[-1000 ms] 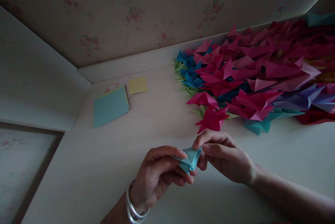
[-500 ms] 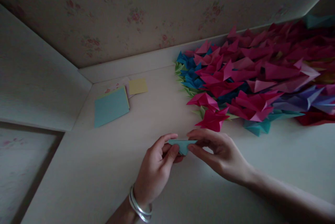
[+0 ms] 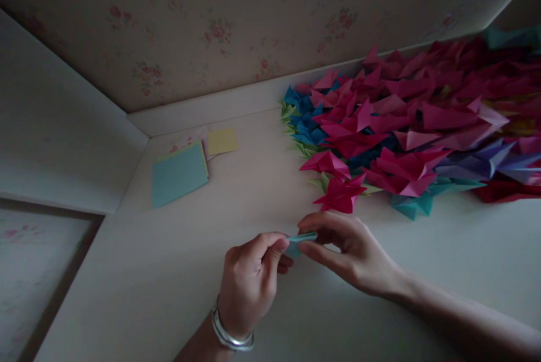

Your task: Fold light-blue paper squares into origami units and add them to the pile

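The small light-blue folded paper (image 3: 299,239) is pinched from both ends: the left hand (image 3: 249,280) closes thumb and forefinger on its left end, and the right hand (image 3: 349,249) closes thumb and fingers on its right end, so each grip is shut on the paper. Only a narrow strip of the paper shows between the fingertips, held just above the pale bench (image 3: 169,272). A set of silver bangles (image 3: 230,335) circles the left wrist.

Taking the folded paper as the landmark: just beyond it and slightly to the right lies a magenta folded piece (image 3: 340,195), the nearest edge of a large pile of folded paper shapes (image 3: 422,119) in pink, red, blue, green, teal and purple that spreads away to the right. Well beyond the paper to the left lies a stack of light-blue paper sheets (image 3: 180,173), with a yellow sheet (image 3: 222,140) just beside it, near the flowered wall (image 3: 211,23).
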Motion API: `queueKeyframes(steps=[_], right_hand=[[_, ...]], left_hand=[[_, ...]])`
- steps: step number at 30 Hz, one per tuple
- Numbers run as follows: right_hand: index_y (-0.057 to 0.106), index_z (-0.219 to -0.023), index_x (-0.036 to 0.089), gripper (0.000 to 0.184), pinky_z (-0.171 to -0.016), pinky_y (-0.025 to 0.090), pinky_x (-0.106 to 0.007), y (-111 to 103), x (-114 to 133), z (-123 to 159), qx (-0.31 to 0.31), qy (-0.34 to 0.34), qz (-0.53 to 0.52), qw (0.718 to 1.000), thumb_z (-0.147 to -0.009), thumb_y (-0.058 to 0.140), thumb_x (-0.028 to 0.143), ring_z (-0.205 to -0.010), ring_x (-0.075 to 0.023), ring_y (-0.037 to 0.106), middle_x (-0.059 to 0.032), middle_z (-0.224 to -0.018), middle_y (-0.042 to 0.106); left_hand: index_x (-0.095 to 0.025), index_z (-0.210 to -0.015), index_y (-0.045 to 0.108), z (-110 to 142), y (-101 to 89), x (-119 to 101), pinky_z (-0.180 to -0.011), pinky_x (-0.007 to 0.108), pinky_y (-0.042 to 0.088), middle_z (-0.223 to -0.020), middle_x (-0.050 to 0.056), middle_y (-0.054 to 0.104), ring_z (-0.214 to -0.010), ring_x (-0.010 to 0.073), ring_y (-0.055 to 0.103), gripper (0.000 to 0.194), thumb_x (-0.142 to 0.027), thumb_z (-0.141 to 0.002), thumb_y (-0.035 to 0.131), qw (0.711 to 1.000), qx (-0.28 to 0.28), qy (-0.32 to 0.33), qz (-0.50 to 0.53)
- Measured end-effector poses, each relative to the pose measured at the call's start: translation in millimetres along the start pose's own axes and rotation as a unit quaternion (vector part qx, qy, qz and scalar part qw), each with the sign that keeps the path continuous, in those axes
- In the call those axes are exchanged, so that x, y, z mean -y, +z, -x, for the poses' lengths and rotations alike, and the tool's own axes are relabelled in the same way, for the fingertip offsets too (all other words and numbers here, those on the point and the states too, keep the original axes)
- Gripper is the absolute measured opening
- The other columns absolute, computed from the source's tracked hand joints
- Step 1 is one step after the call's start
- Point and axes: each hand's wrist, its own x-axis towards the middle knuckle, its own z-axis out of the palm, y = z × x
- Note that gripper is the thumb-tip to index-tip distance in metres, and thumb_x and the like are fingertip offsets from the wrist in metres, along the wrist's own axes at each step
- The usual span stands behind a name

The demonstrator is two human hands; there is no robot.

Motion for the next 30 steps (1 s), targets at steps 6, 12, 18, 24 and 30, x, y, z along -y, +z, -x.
queueKeyframes(steps=[6,12,18,24,30], right_hand=[[0.078,-0.093,0.019,0.009,-0.055,0.054,-0.020,-3.2,4.0,-5.0,0.011,-0.073,0.077,0.994,-0.087,0.073,0.024,-0.062,-0.0130,0.069,-0.0031,-0.076,0.078],[0.077,-0.091,0.015,0.007,-0.057,0.057,-0.023,-0.9,-0.6,1.5,-0.017,-0.145,0.112,0.983,-0.088,0.072,0.016,-0.061,-0.0157,0.073,-0.0059,-0.076,0.079],[0.073,-0.108,0.013,0.021,-0.067,0.062,-0.025,-3.4,-10.8,4.1,-0.019,-0.246,0.172,0.954,-0.089,0.067,0.006,-0.078,-0.0189,0.077,-0.0120,-0.095,0.080],[0.075,-0.107,0.015,0.025,-0.078,0.064,-0.031,-6.8,-13.4,1.6,-0.045,-0.286,0.240,0.927,-0.089,0.061,0.002,-0.091,-0.0225,0.076,-0.0140,-0.108,0.077],[0.073,-0.115,0.020,0.030,-0.088,0.063,-0.032,2.9,-8.4,3.4,-0.037,-0.267,0.164,0.949,-0.087,0.071,0.012,-0.102,-0.0239,0.074,-0.0122,-0.120,0.074]], left_hand=[[-0.019,-0.094,0.073,0.8,-0.6,-1.0,-0.048,0.016,0.055,-0.058,-0.002,0.074,-0.043,0.0107,0.069,0.015,-0.024,-0.095,0.060,0.999,-0.019,0.024,-0.017],[-0.019,-0.090,0.076,-2.8,-3.8,-4.0,-0.051,0.020,0.055,-0.055,0.000,0.072,-0.045,0.0133,0.068,0.017,-0.026,-0.094,0.061,0.998,0.020,-0.045,-0.031],[-0.017,-0.102,0.073,-6.5,-2.7,-5.7,-0.050,0.021,0.057,-0.066,0.004,0.074,-0.055,0.0158,0.072,0.031,-0.041,-0.097,0.055,0.980,0.059,-0.156,0.110],[-0.015,-0.121,0.068,-13.5,-2.7,-5.1,-0.067,0.024,0.062,-0.090,0.009,0.080,-0.078,0.0190,0.077,0.038,-0.040,-0.093,0.063,0.923,0.085,-0.260,0.272],[-0.017,-0.111,0.075,-12.5,-5.7,-1.6,-0.073,0.026,0.061,-0.097,0.007,0.080,-0.079,0.0188,0.075,0.027,-0.032,-0.090,0.068,0.933,0.050,-0.229,0.274]])
